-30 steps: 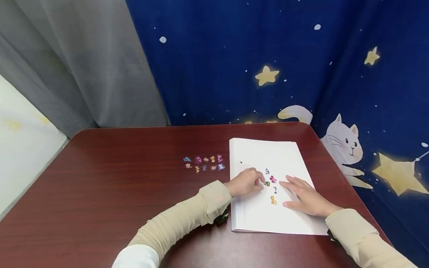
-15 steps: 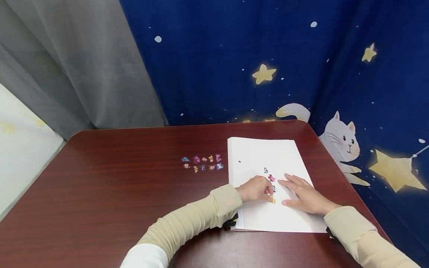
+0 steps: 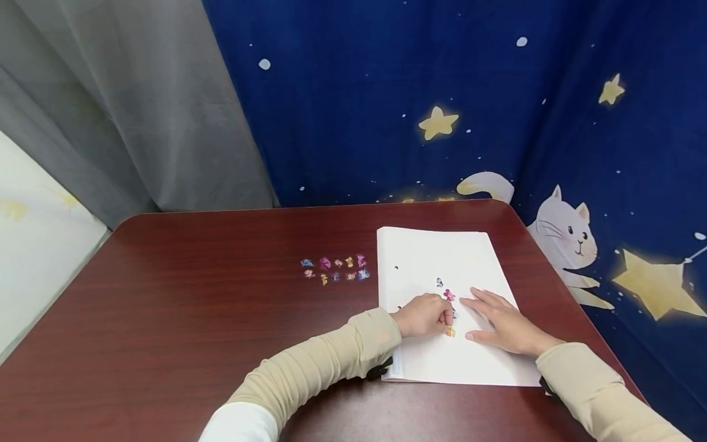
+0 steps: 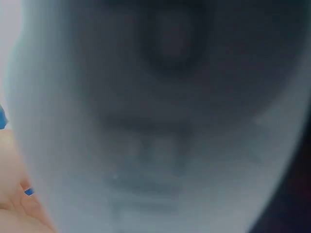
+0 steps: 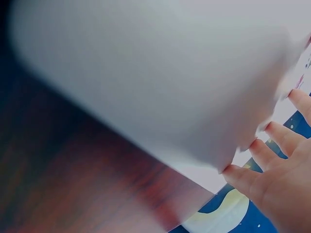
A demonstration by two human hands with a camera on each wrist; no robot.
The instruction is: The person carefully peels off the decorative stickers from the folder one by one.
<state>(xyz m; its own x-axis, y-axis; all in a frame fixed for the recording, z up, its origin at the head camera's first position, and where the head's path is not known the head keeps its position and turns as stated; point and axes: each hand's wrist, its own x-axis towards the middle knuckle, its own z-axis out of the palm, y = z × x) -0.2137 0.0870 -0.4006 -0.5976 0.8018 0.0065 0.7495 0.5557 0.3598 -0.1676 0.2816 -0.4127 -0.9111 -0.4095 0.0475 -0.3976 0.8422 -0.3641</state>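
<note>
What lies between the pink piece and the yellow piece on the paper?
In the head view, part of the left hand and a partly hidden dark piece.

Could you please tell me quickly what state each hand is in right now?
Left hand: fingers curled by the orange sticker; whether it holds anything cannot be told.
Right hand: open, fingers spread on the white paper, gripping nothing.

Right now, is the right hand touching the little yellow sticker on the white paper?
Apart. The head view shows it: a strip of white paper lies between the right hand's thumb tip and the yellow sticker.
</note>
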